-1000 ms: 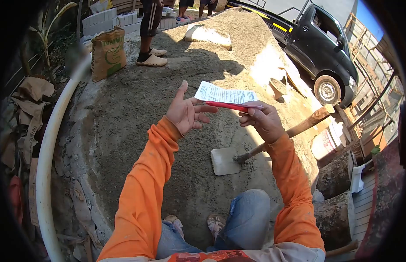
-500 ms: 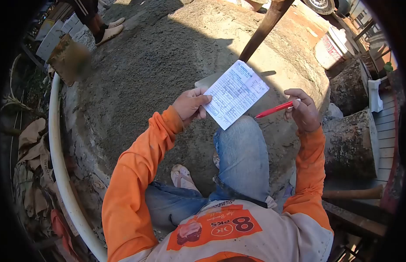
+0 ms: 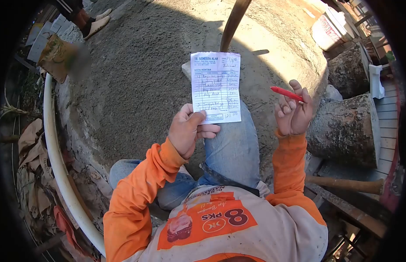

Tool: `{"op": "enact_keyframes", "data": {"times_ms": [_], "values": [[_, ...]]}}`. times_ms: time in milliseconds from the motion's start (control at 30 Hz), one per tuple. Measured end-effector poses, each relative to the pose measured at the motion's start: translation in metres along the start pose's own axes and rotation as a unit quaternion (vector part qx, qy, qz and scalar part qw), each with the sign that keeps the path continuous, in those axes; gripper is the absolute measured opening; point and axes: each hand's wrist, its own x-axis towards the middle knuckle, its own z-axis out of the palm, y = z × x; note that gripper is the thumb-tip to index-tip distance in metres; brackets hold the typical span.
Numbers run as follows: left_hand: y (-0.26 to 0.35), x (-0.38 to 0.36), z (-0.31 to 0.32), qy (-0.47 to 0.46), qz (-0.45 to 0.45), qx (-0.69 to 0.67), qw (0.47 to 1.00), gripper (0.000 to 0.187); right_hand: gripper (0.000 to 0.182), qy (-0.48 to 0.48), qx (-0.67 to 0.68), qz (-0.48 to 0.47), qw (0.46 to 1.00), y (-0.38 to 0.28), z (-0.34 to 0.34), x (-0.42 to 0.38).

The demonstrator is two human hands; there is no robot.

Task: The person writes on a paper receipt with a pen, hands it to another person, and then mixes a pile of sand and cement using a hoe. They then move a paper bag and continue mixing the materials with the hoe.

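Observation:
A white receipt (image 3: 216, 87) with blue print and handwriting is upright in front of me, its lower left edge pinched in my left hand (image 3: 190, 126). The thumb lies on the front of the paper and the other fingers are behind it. My right hand (image 3: 294, 109) is raised to the right of the receipt, apart from it. A red pen (image 3: 286, 94) is held between its fingers, with one end pointing left. My knee in blue jeans (image 3: 233, 144) is just below the paper.
Rough grey cement (image 3: 137, 65) spreads ahead. A wooden post (image 3: 233, 26) rises behind the receipt. Cut logs (image 3: 347, 126) and a white bucket (image 3: 331, 29) stand right. A white pipe (image 3: 54, 135) curves along the left. Another person's feet (image 3: 98, 26) are at the upper left.
The receipt has turned from tilted to nearly upright and shifted left, with my left hand now lower. My right hand has turned, raising the pen's left end. The view has shifted slightly.

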Motion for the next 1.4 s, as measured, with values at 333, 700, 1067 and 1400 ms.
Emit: {"op": "enact_keyframes", "data": {"times_ms": [333,700,1067,1400], "values": [[-0.041,-0.034,0.036,0.144,0.036,-0.010,0.989,0.015,0.015,-0.034,-0.106,0.042,0.993,0.061,0.024,-0.033],[0.000,-0.008,-0.004,-0.037,0.005,0.187,0.982,0.019,0.033,-0.042,-0.225,-0.012,0.973,0.073,0.027,-0.031],[0.004,0.000,0.015,-0.020,0.076,0.234,0.969,0.022,0.028,-0.034,-0.338,-0.110,0.934,0.056,0.031,-0.038],[-0.001,0.003,0.015,-0.004,0.102,0.267,0.958,0.015,0.015,-0.016,-0.360,-0.083,0.929,0.080,0.024,-0.045]]}}
